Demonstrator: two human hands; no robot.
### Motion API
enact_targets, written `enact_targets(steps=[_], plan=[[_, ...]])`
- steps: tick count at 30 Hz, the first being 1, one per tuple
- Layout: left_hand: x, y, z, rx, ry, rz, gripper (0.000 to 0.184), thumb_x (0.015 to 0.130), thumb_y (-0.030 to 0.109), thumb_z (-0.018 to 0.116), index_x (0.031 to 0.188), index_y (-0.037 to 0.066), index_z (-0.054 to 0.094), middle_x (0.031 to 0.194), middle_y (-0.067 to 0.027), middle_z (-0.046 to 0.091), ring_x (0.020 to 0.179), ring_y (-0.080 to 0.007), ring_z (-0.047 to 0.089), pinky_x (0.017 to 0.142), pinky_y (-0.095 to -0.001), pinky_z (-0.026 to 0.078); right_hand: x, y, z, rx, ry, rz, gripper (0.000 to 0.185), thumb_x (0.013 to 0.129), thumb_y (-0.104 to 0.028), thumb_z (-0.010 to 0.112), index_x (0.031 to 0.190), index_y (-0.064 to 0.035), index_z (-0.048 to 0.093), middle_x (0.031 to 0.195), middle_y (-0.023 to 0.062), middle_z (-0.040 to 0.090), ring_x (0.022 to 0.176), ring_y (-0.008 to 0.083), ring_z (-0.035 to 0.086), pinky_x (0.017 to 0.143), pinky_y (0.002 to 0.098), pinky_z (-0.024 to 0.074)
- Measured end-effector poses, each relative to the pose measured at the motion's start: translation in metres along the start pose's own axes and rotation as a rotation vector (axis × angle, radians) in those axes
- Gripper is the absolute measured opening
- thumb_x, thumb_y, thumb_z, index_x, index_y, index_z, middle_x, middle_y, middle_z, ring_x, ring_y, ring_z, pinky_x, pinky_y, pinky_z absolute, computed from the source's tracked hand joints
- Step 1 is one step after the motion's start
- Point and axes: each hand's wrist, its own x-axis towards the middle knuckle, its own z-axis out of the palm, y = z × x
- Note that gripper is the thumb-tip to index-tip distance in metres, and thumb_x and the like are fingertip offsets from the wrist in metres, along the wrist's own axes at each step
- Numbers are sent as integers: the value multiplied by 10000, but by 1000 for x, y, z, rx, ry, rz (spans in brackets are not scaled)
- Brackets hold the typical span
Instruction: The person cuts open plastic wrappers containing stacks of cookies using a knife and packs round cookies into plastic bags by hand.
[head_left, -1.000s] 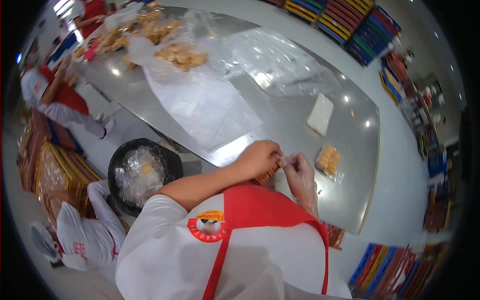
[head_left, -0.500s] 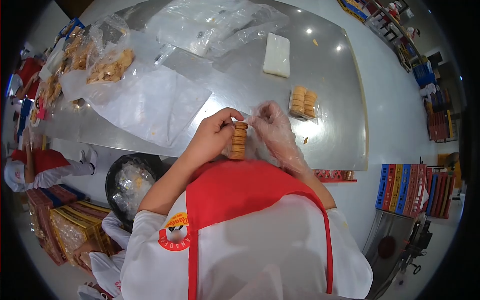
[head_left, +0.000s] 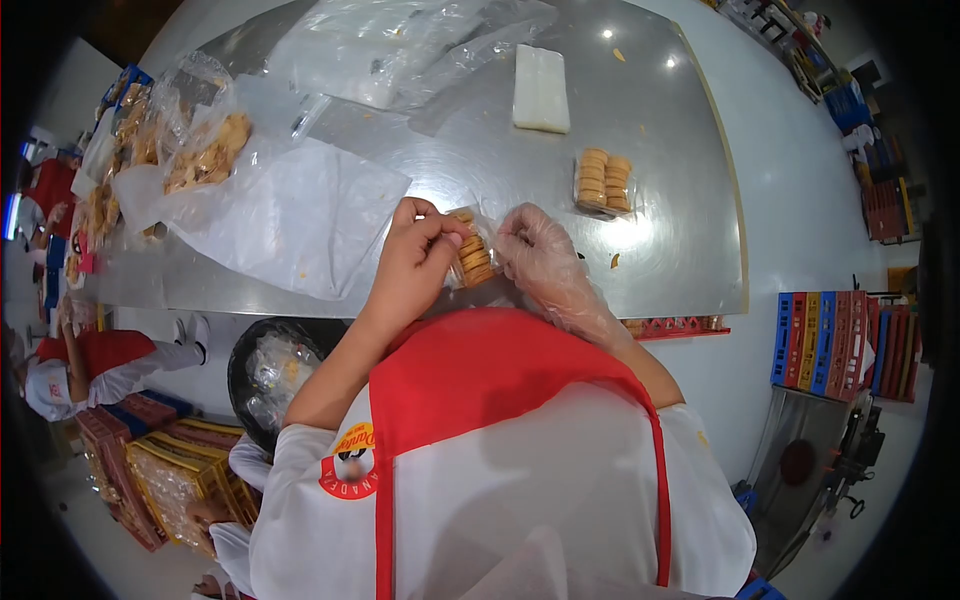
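A clear plastic bag of cookies (head_left: pixel 474 258) is between my two hands, just above the near edge of the table. Round golden cookies are stacked inside it, and the stack leans to the left at the top. My left hand (head_left: pixel 418 258), bare, grips the bag's left side near the top with thumb and fingers. On the other side, my right hand (head_left: pixel 545 252) wears a clear plastic glove. Its curled fingers pinch the bag's right edge; the fingertips are partly hidden. Farther right, a filled pack of cookies (head_left: pixel 604 182) in two stacks lies on the table.
The metal table (head_left: pixel 680 240) holds a white stack of bags (head_left: pixel 541 90), plastic sheeting (head_left: pixel 350 50) and bagged broken pieces (head_left: pixel 210 155) at the left. Below stands a black bin (head_left: pixel 270 370). Crates (head_left: pixel 820 340) are at right; a co-worker (head_left: pixel 90 360) is at left.
Both hands have moved slightly up in view with the bag. The cookie stack, upright before, now tilts to the left, and more of the clear bag shows around its top.
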Motion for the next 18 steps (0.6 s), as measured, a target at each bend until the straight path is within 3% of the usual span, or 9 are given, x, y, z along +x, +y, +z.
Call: enact_targets(steps=[3,6,12,15,18], plan=[[-3,35,-13,10,-198,-34,145,817,110,711,874,-6,645,1149,-142,491,911,-219,559,732,-340,479,1,3,1,121,32,-19,46,883,7,556,896,-34,540,747,-1,521,706,82,460,623,244,405],[-4,26,-11,-16,-233,202,174,796,126,741,867,5,637,1056,-120,521,871,-255,562,731,-340,475,-1,1,2,58,57,-141,82,879,26,544,930,-39,544,758,-3,512,721,79,466,638,232,402],[0,22,-24,-27,-413,143,128,819,75,704,892,6,624,919,-107,537,820,-273,569,720,-352,470,0,8,-9,-160,-29,-221,80,863,21,538,890,-25,598,785,3,502,744,90,472,674,247,412],[-3,12,-19,4,-352,163,102,829,51,695,909,21,640,968,-84,569,886,-231,588,738,-311,472,-2,-4,-12,-351,-74,-306,66,860,-3,552,870,-2,617,816,44,530,747,145,521,697,282,440],[-1,16,-16,-50,-314,202,108,824,24,675,910,-3,614,925,-116,539,817,-283,569,703,-351,464,-8,-15,-9,-524,-126,-523,70,853,-24,589,895,9,635,854,85,551,760,213,564,721,318,463]])
